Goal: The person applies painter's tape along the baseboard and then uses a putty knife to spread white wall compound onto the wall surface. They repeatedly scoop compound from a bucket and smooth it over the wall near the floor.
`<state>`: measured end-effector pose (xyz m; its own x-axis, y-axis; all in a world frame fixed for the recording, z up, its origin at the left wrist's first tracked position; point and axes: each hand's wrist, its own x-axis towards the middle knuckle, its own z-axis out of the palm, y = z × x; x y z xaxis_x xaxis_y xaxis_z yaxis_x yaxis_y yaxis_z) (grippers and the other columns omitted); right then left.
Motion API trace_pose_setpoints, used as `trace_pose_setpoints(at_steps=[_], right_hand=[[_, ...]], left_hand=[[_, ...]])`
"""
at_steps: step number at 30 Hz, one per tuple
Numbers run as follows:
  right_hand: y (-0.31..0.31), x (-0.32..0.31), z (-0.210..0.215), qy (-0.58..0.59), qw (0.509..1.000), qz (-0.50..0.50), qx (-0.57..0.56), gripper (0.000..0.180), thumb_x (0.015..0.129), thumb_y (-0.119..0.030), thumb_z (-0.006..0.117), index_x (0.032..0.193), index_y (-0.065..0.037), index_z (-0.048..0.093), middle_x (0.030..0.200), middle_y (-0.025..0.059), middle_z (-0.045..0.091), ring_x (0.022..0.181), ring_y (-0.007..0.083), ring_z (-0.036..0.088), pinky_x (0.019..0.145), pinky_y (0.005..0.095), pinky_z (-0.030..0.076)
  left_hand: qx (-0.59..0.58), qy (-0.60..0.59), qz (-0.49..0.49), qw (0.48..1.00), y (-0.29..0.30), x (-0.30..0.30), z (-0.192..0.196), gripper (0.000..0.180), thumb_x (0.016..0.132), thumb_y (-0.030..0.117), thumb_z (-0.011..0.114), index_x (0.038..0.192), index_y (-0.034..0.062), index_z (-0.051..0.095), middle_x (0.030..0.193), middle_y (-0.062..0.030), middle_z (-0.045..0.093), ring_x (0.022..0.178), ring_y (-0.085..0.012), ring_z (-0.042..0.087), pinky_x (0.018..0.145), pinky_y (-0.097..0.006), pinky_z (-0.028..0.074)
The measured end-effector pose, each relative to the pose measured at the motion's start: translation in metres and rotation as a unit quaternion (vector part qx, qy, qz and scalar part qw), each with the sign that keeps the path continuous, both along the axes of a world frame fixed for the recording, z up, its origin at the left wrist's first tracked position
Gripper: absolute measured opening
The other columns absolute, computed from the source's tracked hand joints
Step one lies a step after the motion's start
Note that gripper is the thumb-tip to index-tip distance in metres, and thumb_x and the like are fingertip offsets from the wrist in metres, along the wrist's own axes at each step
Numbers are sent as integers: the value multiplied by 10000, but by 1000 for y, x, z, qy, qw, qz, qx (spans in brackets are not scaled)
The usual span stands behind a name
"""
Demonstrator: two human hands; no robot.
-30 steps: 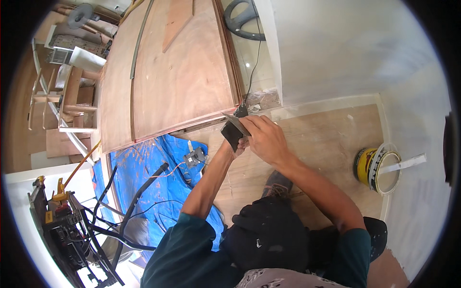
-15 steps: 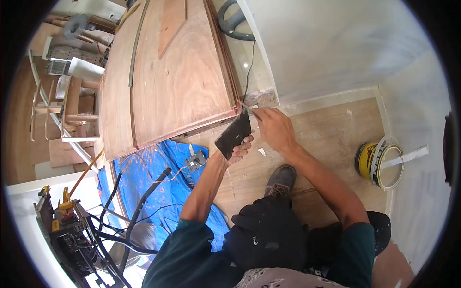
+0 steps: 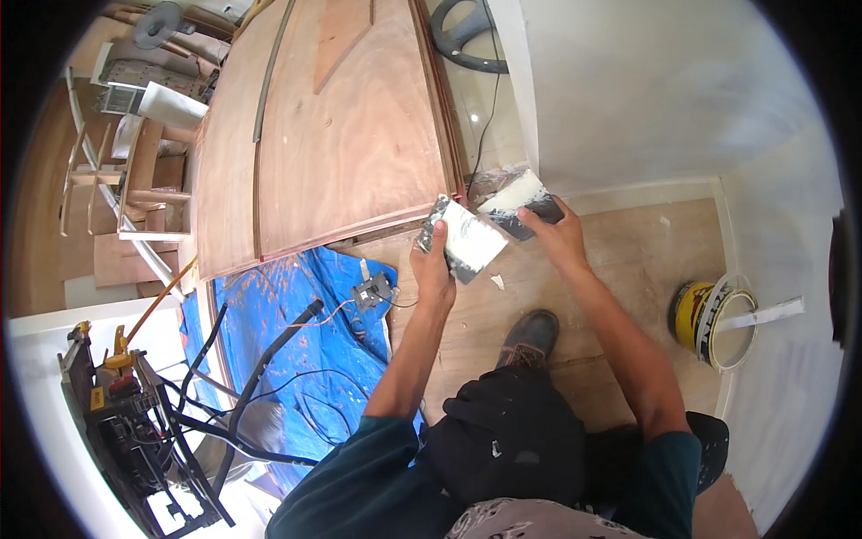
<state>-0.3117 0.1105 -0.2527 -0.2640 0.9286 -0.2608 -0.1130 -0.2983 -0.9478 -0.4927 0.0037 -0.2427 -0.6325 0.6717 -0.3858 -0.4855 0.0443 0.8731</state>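
My left hand (image 3: 433, 274) grips a dark, flat, square putty spreader (image 3: 473, 242), thumb on top. White putty covers much of its upward face. In my right hand (image 3: 560, 238) is a second dark flat spreader (image 3: 515, 205), pinched at its right end, with white putty along its far part. The two spreaders are held close together in front of me, over the floor beside the plywood corner. To the right stands a yellow and black bucket (image 3: 688, 316) with a wire handle and a whitish rim; a white flat strip (image 3: 763, 313) lies across its opening.
A stack of plywood sheets (image 3: 359, 144) fills the far left. Blue tarp (image 3: 292, 337) with wood shavings, cables and a grey electrical box (image 3: 371, 292) is at left. A black machine on a stand (image 3: 126, 422) is lower left. Pale wall panels (image 3: 664, 90) rise at right.
My left hand has turned its spreader from the dark side to the putty-covered side. The right spreader, seen edge-on before, now shows its putty-smeared face. My right hand has shifted right.
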Motion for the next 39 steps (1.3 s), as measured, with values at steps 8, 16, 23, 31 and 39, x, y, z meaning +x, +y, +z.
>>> trace_pose_setpoints(at_steps=[8,16,23,31,39], right_hand=[[-22,-23,23,79,992,-18,-94,415,892,-161,785,1234,17,632,1083,86,729,959,129,681,836,280,544],[-37,-31,22,44,996,70,31,311,951,-123,719,1211,36,659,1084,65,736,975,108,665,841,270,539],[-36,-24,18,105,986,122,31,288,978,-105,693,1228,36,668,1112,42,729,983,91,652,864,262,534],[-29,-13,34,107,980,167,31,316,979,-84,681,1271,31,649,1154,49,718,1015,99,646,881,270,531],[-27,-8,42,91,973,203,54,369,976,-103,681,1319,12,608,1148,47,712,1007,89,629,883,274,519]], left_hand=[[13,70,117,991,7,21,3,287,999,194,696,1177,-18,619,1097,-79,699,926,-143,653,807,-297,537],[4,192,124,973,14,16,6,367,1005,209,685,1185,-70,529,1083,-141,664,935,-169,638,816,-315,532],[-34,318,100,942,7,24,26,449,987,201,714,1205,-88,449,1116,-184,592,1015,-208,578,915,-352,471],[8,372,67,926,11,35,54,411,992,186,709,1195,-71,459,1114,-147,594,998,-180,575,898,-328,478],[22,387,28,921,7,37,65,413,988,153,706,1231,-72,459,1131,-145,607,1008,-172,591,911,-308,480]])
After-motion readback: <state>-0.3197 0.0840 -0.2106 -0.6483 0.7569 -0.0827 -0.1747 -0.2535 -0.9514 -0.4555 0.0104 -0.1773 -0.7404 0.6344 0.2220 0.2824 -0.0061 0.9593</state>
